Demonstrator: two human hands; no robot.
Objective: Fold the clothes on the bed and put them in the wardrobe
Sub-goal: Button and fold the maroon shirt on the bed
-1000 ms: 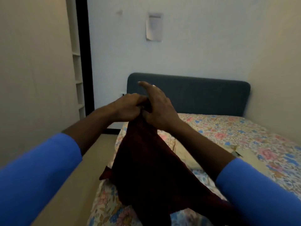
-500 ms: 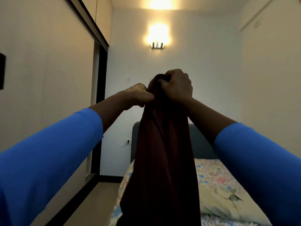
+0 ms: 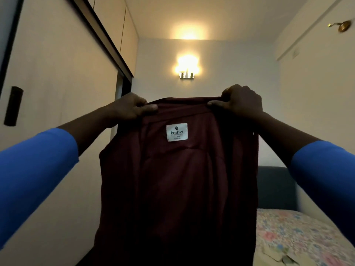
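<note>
Head view: we hold a maroon shirt up in front of us, spread flat and hanging straight down, its lower part running out of the bottom of the picture. A white label sits near its top edge, facing us. Our left hand pinches the top edge at the left corner, thumb on the near side. Our right hand grips the right corner, and the two hands are well apart with the cloth stretched between them. Behind the shirt to the right lie the bed with its flowered sheet and a dark headboard. The wardrobe runs along the left wall, a dark handle on its door. A lit wall lamp glows above the shirt.
</note>
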